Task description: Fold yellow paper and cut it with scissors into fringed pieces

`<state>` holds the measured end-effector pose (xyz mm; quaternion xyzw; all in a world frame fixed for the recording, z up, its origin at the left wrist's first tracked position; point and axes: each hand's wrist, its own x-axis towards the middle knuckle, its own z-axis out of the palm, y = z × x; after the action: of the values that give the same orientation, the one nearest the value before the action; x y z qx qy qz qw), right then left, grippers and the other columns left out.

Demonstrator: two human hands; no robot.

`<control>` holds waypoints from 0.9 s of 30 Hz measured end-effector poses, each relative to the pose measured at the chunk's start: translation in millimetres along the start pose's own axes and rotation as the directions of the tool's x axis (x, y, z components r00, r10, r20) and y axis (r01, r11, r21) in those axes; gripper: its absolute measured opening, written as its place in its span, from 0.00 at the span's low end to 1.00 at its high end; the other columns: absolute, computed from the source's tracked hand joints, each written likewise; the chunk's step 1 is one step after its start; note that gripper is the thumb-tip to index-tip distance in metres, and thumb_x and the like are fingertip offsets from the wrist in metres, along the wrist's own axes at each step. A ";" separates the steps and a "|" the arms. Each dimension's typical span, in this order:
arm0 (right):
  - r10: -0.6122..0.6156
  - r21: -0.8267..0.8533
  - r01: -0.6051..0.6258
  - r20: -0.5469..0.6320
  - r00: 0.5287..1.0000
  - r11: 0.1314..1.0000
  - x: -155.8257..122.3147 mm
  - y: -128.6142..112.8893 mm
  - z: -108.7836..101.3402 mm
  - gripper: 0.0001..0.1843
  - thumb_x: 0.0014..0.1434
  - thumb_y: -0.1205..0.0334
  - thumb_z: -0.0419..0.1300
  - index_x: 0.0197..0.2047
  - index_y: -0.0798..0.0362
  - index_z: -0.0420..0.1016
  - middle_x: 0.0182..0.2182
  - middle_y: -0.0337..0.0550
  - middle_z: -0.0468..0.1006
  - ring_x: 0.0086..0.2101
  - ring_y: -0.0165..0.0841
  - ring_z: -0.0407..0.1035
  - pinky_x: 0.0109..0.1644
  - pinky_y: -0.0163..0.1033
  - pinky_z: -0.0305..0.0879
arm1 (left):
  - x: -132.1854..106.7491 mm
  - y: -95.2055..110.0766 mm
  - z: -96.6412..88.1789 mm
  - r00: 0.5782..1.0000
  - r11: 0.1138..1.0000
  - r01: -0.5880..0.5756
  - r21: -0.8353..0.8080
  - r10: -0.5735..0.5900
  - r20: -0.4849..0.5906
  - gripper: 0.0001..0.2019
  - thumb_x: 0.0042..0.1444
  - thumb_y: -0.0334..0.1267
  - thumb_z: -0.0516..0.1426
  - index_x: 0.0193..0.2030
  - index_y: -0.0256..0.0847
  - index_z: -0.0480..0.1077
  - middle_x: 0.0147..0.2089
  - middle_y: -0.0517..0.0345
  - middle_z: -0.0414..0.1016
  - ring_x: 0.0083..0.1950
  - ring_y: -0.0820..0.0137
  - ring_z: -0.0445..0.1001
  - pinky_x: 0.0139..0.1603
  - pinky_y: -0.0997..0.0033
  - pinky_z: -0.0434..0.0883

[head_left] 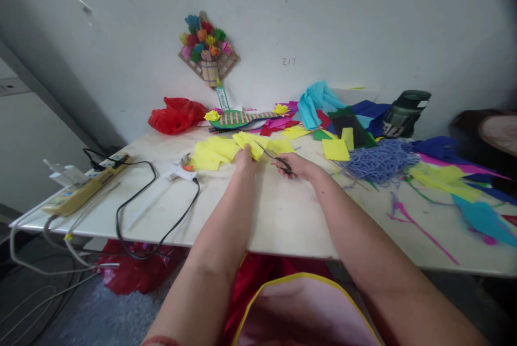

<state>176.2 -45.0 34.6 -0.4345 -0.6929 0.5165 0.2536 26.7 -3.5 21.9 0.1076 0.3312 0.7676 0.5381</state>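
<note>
Near the middle of the table, my left hand (244, 157) is closed on a sheet of yellow crepe paper (217, 152), which spreads out to the left and has a folded part standing up by the fingers. My right hand (297, 166) grips the dark handles of a pair of scissors (284, 163). The blades point up and left, against the right edge of the raised yellow paper. Whether the blades are parted is too small to tell. More yellow paper lies just behind the scissors.
A glue gun (177, 173) with a black cord lies left, beside a power strip (86, 184). Behind are a red plastic bag (176, 115), a decorated green piece (242, 118) and coloured paper scraps. Purple string (377, 160) and a dark bottle (405, 114) are on the right.
</note>
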 end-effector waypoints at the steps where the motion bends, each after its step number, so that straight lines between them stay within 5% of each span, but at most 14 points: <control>1: 0.000 -0.001 0.000 0.002 1.000 1.000 -0.3 0.0 -0.3 0.13 0.53 0.54 0.56 0.28 0.55 0.61 0.15 0.31 0.64 0.12 0.19 0.55 0.11 0.26 0.44 | -0.1 -0.2 -0.1 1.000 1.000 0.003 0.002 -0.003 0.006 0.10 0.55 0.26 0.48 0.42 0.38 0.65 0.39 0.54 0.73 0.41 0.70 0.73 0.42 0.70 0.71; 27: -0.027 0.053 0.030 -0.048 0.998 0.998 2.5 2.4 1.6 0.15 0.51 0.50 0.57 0.26 0.54 0.61 0.14 0.32 0.64 0.11 0.19 0.55 0.10 0.26 0.44 | -2.3 -5.1 -0.7 1.000 0.999 0.001 0.039 -0.002 0.031 0.09 0.54 0.27 0.49 0.40 0.38 0.66 0.37 0.54 0.74 0.38 0.70 0.74 0.41 0.69 0.71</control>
<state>174.5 -43.4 31.6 -0.4298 -0.6787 0.5208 0.2887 31.1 -4.8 18.7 0.1298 0.3380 0.7589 0.5413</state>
